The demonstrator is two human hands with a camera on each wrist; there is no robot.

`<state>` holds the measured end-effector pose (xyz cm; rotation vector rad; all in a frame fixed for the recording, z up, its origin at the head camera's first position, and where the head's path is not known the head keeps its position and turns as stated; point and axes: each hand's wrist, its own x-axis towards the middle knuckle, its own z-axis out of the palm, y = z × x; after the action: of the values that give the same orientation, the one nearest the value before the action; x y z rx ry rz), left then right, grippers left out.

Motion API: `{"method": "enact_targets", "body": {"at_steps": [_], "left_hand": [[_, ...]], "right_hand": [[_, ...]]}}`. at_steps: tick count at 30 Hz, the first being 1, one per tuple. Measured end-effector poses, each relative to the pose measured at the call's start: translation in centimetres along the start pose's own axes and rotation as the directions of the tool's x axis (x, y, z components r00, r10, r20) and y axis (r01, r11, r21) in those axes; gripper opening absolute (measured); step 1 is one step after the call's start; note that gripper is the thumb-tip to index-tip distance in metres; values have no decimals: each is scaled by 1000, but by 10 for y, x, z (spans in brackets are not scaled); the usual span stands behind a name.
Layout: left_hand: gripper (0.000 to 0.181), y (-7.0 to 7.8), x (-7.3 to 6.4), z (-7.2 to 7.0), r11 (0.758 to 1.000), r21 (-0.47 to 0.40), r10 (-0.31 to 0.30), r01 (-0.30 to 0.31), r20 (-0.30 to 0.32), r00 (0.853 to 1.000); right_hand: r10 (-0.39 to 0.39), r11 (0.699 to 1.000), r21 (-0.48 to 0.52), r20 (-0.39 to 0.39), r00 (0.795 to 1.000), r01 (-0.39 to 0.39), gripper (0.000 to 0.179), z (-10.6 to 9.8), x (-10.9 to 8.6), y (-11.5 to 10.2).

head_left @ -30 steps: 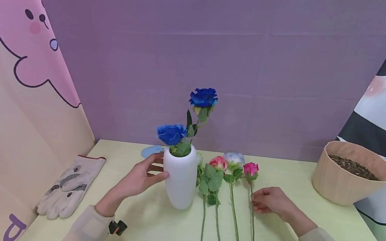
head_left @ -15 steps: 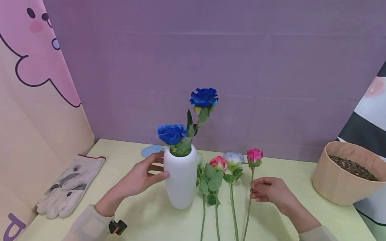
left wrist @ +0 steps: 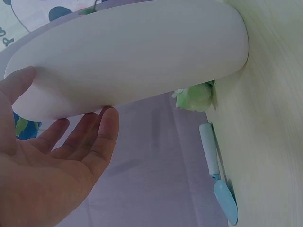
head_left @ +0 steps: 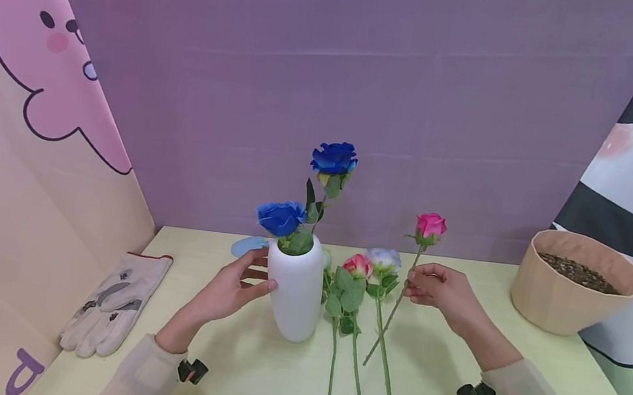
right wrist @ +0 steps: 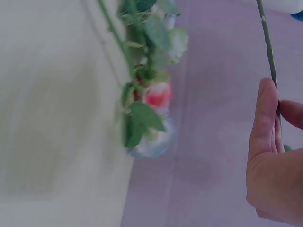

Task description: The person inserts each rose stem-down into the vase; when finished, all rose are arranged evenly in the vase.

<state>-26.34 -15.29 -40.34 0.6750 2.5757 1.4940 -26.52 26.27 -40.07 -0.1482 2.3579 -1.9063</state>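
Note:
In the head view a white vase (head_left: 295,303) stands on the table with two blue roses, one tall (head_left: 334,159) and one low (head_left: 281,218). My left hand (head_left: 235,288) holds the vase near its top, thumb on the near side and fingers around the far side, as the left wrist view shows the white vase (left wrist: 137,61). My right hand (head_left: 447,294) pinches the stem of a pink rose (head_left: 430,225) between thumb and fingers. That rose is lifted and tilted, bloom up, stem end slanting toward the vase. The right wrist view shows its green stem (right wrist: 269,45).
Between the hands lie several flowers, including a red-pink one (head_left: 358,266) and a pale blue one (head_left: 384,258). A blue trowel (left wrist: 209,150) lies behind the vase. Gardening gloves (head_left: 116,305) are at left, and a beige pot (head_left: 552,305) with dark bits stands at right.
My right hand has raised the pink rose off the table and moved it slightly left, its stem end swinging toward the vase. The left hand and vase have stayed put.

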Motion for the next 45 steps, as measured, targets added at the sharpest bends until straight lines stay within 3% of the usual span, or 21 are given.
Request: {"method": "enact_targets", "body": {"at_steps": [17,24,45], "left_hand": [[65,-1,1,1,1000,-3,0,0,-5,1000],[65,-1,0,1,1000,-14,-1,1,-17,1000],[63,-2,0,1,1000,-6,-10,10,-14,1000]], "right_hand": [[-125,971,185,-150,981,152,33,18,3,-44],[-163,920,321,-206,965,224,24,26,3,-63],[-236,753,534,-326,915,385,24,46,8,-97]]}}
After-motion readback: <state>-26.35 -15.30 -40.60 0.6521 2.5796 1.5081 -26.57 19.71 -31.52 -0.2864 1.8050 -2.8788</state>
